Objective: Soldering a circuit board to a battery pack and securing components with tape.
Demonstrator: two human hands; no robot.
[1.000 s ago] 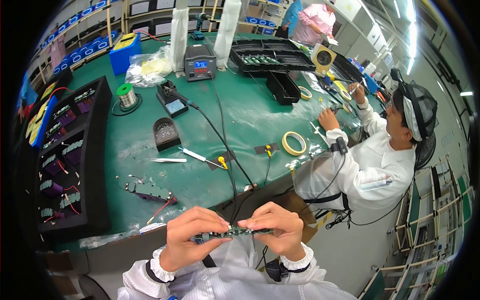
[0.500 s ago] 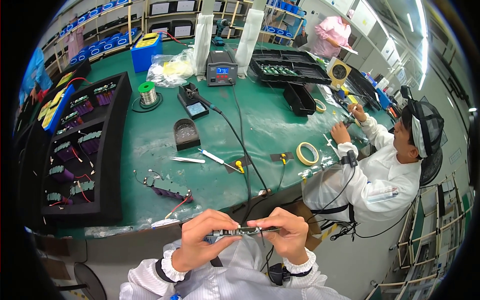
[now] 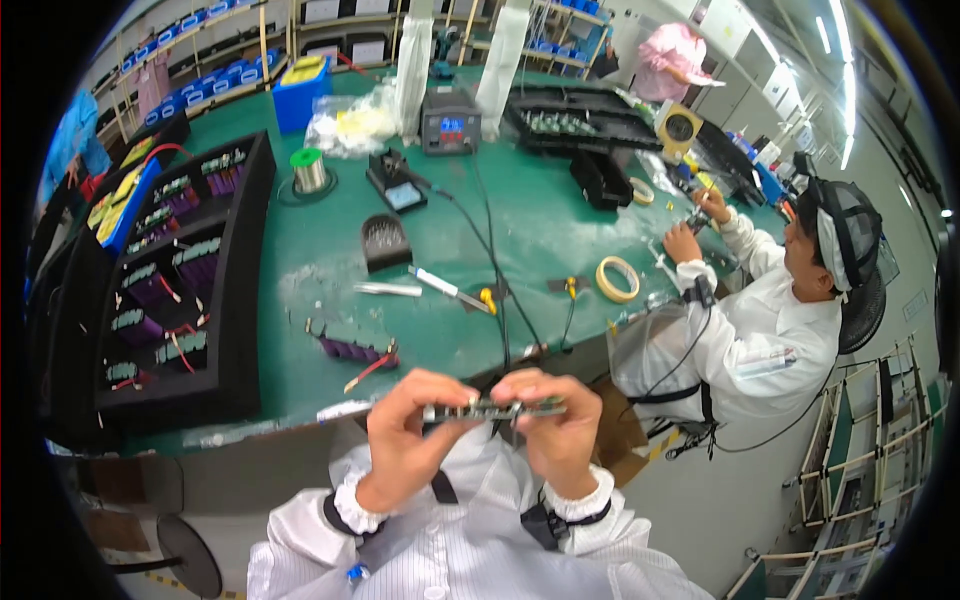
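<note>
In front of my body, past the table's near edge, I hold a narrow circuit board [image 3: 487, 411] level, its edge toward me. My left hand [image 3: 408, 432] pinches its left end between thumb and fingers. At the other end, my right hand [image 3: 562, 432] is closed on it the same way. The fingers cover both ends, and motion blurs the small parts on the board. On the table beyond my left hand lies a purple-celled battery pack [image 3: 350, 348] with a red wire. White tweezers [image 3: 388, 289] and a white-handled pen-like tool [image 3: 448, 288] lie farther off.
A black foam tray [image 3: 240, 300] of battery packs stands at left. Behind are a soldering station [image 3: 450, 122], an iron stand [image 3: 397, 185], a solder spool [image 3: 309, 172] and a scraps box [image 3: 385, 243]. The iron's cable crosses the green table. A co-worker [image 3: 770, 310] sits at right, near tape [image 3: 617, 279].
Both hands have come up and slightly away from my body with the circuit board still between them. The whole view has shifted a little, so the table things appear higher.
</note>
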